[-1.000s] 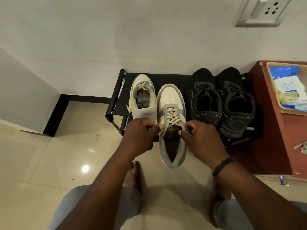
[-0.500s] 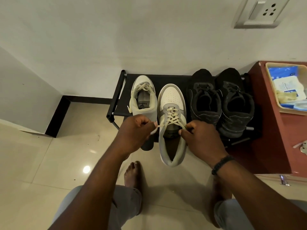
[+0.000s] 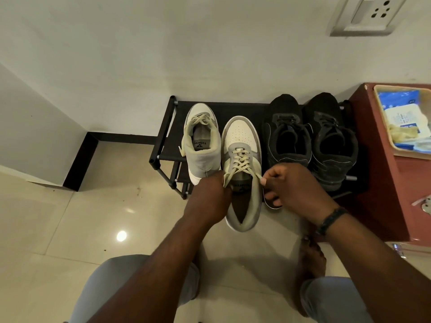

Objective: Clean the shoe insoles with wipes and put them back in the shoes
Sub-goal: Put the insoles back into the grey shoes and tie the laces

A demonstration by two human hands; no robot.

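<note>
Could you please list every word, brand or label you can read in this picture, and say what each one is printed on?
"Velarro", as best it reads: insole of the left grey-and-white sneaker on the rack.
Same logo, partly hidden by laces: insole of the sneaker held by the left hand and right hand; not fully readable.
White label on the blue wipes pack in the tray: too small to read.

We see dim, warm indoor light. An overhead lamp glares as a bright spot on the glossy floor tiles [image 3: 121,235]. Soft shadows pool under the forearms. Wide-angle distortion bends the wall socket [image 3: 370,14] and edges; focus looks slightly soft throughout.
</note>
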